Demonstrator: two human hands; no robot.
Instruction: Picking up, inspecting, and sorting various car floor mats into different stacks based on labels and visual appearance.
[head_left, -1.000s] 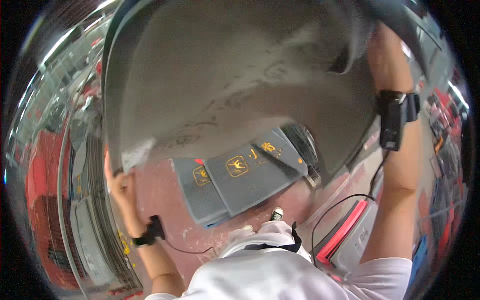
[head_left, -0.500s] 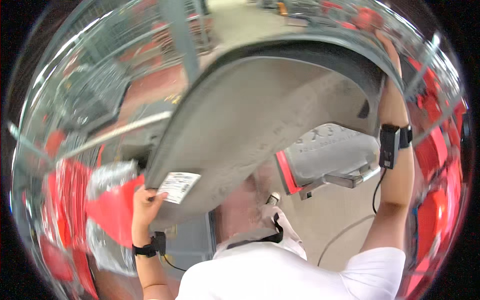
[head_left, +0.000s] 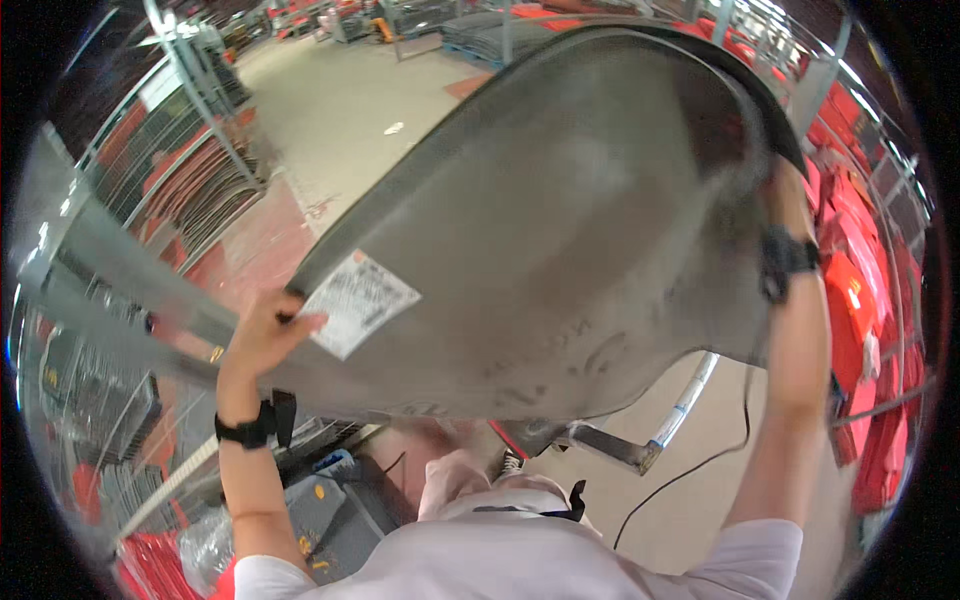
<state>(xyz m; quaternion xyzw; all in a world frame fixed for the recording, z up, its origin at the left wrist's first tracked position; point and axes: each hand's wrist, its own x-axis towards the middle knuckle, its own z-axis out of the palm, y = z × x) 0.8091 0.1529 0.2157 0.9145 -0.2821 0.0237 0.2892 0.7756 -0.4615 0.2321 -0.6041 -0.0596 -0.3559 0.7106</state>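
Observation:
A large dark grey moulded panel (head_left: 520, 230), curved with a raised rim, is held up tilted in front of me. A white printed label (head_left: 358, 303) is at its left edge. My left hand (head_left: 268, 333) pinches that edge beside the label, thumb on the near face. At the panel's right side, my right hand (head_left: 787, 195) grips around the rim; its fingers are mostly hidden and smeared by motion. A dark device is strapped to each wrist.
Red parts (head_left: 860, 300) fill racks along the right. At left stand a grey metal post (head_left: 130, 260) and a wire cage of stacked sheets (head_left: 205, 200). Below the panel are a metal bar (head_left: 685, 400), a black cable (head_left: 665, 485) and a grey bin (head_left: 335, 515).
The view has swung round, showing more floor at the far left. The panel has tilted and now covers the printed grey part seen beneath it before. Both hands still hold it.

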